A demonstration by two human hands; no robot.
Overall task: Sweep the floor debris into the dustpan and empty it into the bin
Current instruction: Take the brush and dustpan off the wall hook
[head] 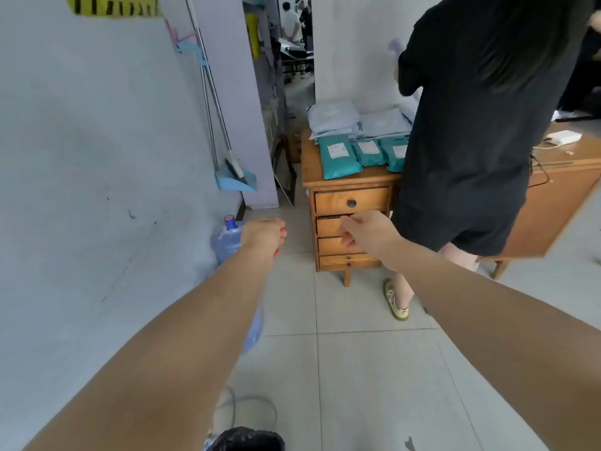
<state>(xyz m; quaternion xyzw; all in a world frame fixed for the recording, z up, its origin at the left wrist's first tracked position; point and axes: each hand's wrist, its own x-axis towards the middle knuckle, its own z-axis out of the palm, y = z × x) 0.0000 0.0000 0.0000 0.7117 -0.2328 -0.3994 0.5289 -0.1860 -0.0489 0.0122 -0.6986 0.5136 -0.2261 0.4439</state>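
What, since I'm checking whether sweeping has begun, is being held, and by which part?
Nothing. Left hand and right hand are empty, fingers curled; broom and dustpan stand untouched by the wall.

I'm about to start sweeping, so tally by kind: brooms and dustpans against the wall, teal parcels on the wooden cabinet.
Broom: 1
Dustpan: 1
Teal parcels: 3
Total: 5
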